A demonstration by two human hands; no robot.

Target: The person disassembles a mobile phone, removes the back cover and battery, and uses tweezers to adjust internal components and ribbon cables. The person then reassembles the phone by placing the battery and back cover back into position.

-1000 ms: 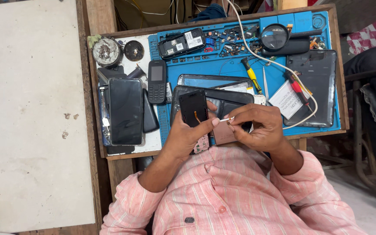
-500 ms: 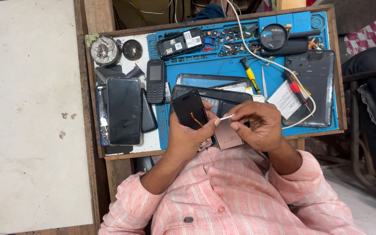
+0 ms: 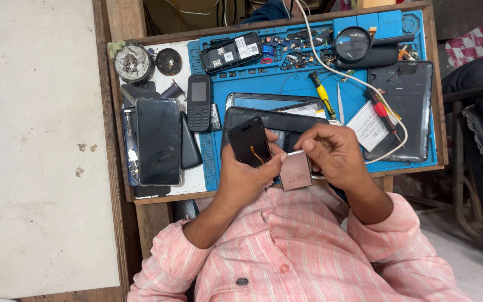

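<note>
Left hand (image 3: 247, 176): we see its grip pinching a small black panel (image 3: 250, 141), thumb on the right edge, fingers behind it
Panel: it stands tilted in front of our chest, just above the near edge of the counter (image 3: 157, 197), with a thin orange strip on its face
Right hand (image 3: 334, 154): its grip is pressed together, fingertips curled in close to the panel; we cannot tell if they pinch anything
Plate (image 3: 296, 170): a small pinkish flat piece sits between our two hands, touching both; we cannot tell which hand holds it
Mat (image 3: 420, 84): a blue mat covers most of the counter, under our hands
Tablet (image 3: 275, 120): a dark tablet lies on the mat just behind the panel
Phone (image 3: 198, 102): a small black phone with keys lies to the left of the tablet
Big phone (image 3: 157, 141): a large black phone lies flat at the left side of the counter, well apart from our hands
Screwdriver (image 3: 322, 94): a yellow one lies on the mat above our right hand
Cover (image 3: 406, 106): a dark back cover lies at the right end of the mat, with a white cable (image 3: 331, 67) looping over it
Lens (image 3: 353, 45): a round glass sits at the far edge of the mat
Shirt (image 3: 297, 251): pink with stripes, at the bottom
</note>
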